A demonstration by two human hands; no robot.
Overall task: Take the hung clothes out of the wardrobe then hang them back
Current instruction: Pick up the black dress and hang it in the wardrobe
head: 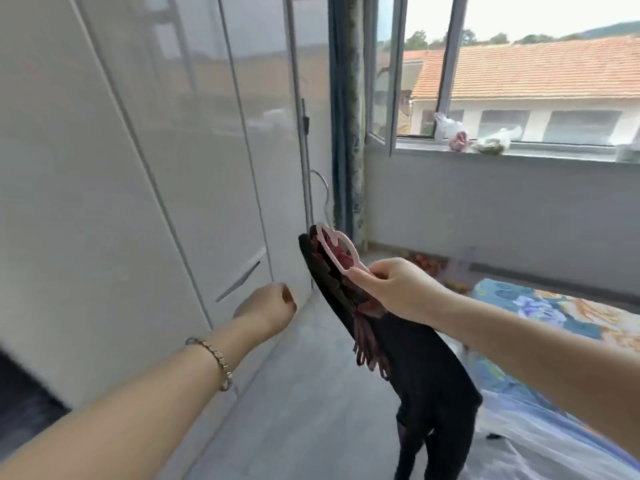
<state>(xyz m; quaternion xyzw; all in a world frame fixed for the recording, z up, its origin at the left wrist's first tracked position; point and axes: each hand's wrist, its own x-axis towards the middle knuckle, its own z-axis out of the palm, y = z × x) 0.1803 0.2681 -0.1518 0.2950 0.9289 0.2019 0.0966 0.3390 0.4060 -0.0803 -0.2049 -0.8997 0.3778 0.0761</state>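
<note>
My right hand (391,289) grips a pink plastic hanger (341,251) at its lower end, with a black garment (415,358) with dark red trim draped on it and hanging down toward the floor. The hanger's metal hook (320,188) points up toward the wardrobe. My left hand (268,308) is out in front of the glossy white wardrobe doors (194,168), fingers curled into a loose fist and holding nothing. It hovers just right of a slanted door handle (239,282). The wardrobe doors appear closed.
A bed with a floral blue cover (540,317) lies at the right, partly under clear plastic. An open window (391,81) with bags on its sill (485,147) is ahead. A curtain (348,116) hangs beside the wardrobe. Grey floor (304,393) runs between bed and wardrobe.
</note>
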